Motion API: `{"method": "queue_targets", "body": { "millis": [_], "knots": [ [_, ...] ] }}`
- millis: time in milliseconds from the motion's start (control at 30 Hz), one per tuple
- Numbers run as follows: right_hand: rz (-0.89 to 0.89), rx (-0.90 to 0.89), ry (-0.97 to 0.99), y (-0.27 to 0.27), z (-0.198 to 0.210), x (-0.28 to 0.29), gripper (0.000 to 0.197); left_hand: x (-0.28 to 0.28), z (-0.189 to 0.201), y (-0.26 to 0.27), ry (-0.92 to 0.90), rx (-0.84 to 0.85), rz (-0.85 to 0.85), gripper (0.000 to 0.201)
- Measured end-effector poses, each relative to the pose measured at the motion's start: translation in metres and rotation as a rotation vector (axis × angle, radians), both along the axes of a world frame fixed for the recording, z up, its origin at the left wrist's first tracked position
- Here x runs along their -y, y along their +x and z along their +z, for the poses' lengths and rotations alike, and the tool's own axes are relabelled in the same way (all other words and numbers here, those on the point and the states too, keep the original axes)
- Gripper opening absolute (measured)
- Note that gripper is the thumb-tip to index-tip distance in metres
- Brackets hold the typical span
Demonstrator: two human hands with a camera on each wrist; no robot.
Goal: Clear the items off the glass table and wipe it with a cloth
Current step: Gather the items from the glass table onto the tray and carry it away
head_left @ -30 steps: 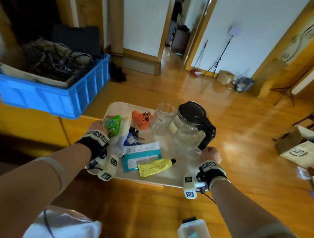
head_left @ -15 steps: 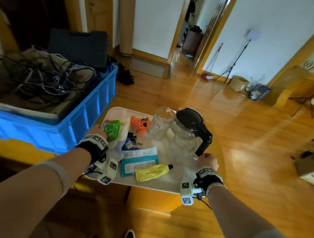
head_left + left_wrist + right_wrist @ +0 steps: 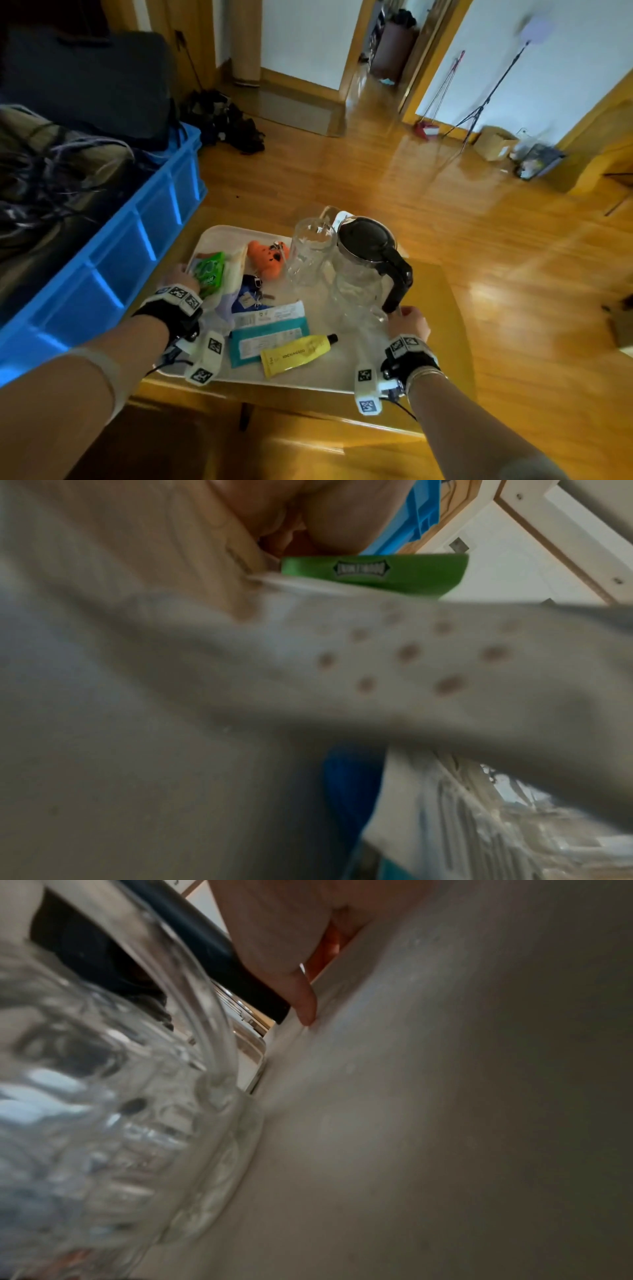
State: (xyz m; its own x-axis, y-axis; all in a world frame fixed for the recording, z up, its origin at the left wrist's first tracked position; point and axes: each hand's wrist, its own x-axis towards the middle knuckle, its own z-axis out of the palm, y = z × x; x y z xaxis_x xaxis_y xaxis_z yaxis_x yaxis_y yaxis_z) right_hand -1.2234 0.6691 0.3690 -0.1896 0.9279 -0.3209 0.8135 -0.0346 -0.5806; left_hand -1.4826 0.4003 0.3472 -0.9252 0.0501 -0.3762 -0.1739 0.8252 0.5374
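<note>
Right wrist view alone showed thumb (image 3: 301, 999) clamped on white tray (image 3: 329, 371); left hand (image 3: 178, 275) and right hand (image 3: 409, 322) gripped its left and right rims. Held glass kettle (image 3: 368, 270), mug (image 3: 310, 253), yellow tube (image 3: 296, 354), green pack (image 3: 377, 570).

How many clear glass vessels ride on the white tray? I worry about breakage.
2: a clear glass mug at the far middle, and a glass kettle with black lid and handle right of it. None seem hidden.

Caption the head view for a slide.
Both hands, left and right, hold a loaded white tray over a wooden stand.
</note>
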Motion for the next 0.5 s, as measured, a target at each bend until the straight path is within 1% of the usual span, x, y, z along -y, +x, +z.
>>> {"method": "queue_targets", "body": {
  "millis": [100,233,400,500],
  "knots": [
    [-0.013,0.008,-0.013,-0.004,-0.01,-0.004,0.032,-0.006,-0.003,-0.01,0.032,0.019,0.008,0.036],
    [-0.018,0.026,0.005,-0.008,-0.011,-0.008,0.026,-0.009,-0.004,-0.017,-0.013,0.009,-0.016,0.034],
    [0.035,0.067,0.038,-0.006,-0.01,-0.015,0.029,-0.008,-0.002,-0.02,-0.083,0.012,-0.072,0.032],
    [0.055,0.086,0.038,-0.003,-0.013,-0.013,0.033,-0.005,0.0,-0.023,-0.088,0.02,-0.094,0.032]
  ]
}}
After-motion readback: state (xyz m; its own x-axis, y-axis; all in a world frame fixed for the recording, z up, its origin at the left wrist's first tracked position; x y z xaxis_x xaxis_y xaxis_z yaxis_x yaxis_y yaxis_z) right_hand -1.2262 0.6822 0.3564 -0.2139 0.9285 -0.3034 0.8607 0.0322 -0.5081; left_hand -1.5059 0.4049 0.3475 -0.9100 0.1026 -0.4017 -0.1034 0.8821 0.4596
